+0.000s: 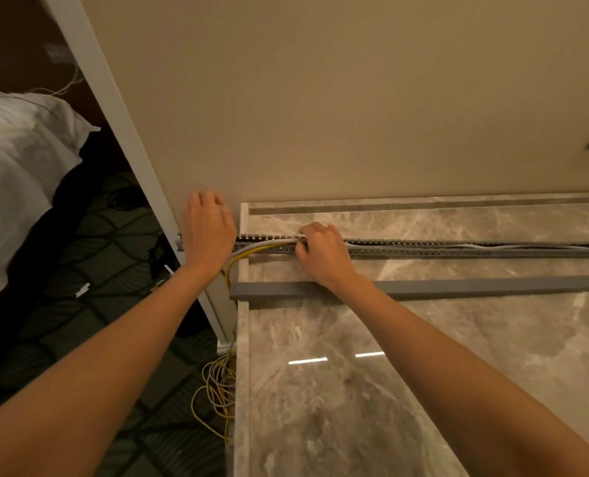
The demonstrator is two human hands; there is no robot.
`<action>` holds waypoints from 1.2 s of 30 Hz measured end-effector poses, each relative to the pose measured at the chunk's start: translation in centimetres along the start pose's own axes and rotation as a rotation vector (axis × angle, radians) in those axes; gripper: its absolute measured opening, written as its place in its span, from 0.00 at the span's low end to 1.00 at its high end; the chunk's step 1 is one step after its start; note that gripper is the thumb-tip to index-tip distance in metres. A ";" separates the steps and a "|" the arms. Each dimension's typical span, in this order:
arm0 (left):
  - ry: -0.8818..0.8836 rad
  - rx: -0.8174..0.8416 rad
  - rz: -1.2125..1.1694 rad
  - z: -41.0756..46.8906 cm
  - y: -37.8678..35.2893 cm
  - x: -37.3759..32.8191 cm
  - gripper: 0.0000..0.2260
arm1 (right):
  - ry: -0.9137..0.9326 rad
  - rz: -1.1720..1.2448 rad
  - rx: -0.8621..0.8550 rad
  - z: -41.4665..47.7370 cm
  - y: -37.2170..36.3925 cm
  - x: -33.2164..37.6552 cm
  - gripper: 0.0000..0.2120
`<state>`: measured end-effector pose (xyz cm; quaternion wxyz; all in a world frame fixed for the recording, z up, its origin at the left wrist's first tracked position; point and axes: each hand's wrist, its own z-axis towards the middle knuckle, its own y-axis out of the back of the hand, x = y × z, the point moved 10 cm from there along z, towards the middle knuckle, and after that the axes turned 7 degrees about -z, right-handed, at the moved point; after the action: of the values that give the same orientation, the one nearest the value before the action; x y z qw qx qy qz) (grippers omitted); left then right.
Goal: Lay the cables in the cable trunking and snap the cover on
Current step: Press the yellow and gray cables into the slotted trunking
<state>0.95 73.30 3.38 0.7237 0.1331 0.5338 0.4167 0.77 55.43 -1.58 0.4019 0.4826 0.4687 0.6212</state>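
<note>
The slotted grey trunking point(458, 248) ran across mid-frame on the marble bench point(355, 390), open, with the cables point(262, 247) lying inside and spilling off its left end. The right hand point(324, 254) pressed on the trunking, fingers point(308, 232) curled together over the cables. The left hand point(207, 232) covered the left end, fingers loosely bent; their grip could not be seen. The cover point(475, 286) lay apart, lower down.
</note>
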 end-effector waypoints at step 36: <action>0.174 0.800 -0.194 -2.8 -4.2 12.9 0.12 | -0.032 0.268 -0.013 3.7 -3.4 7.7 0.11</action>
<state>1.46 79.58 -8.92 0.6030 0.3171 0.7227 0.1160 2.88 64.31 -2.80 0.3256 0.5482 0.3896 0.6646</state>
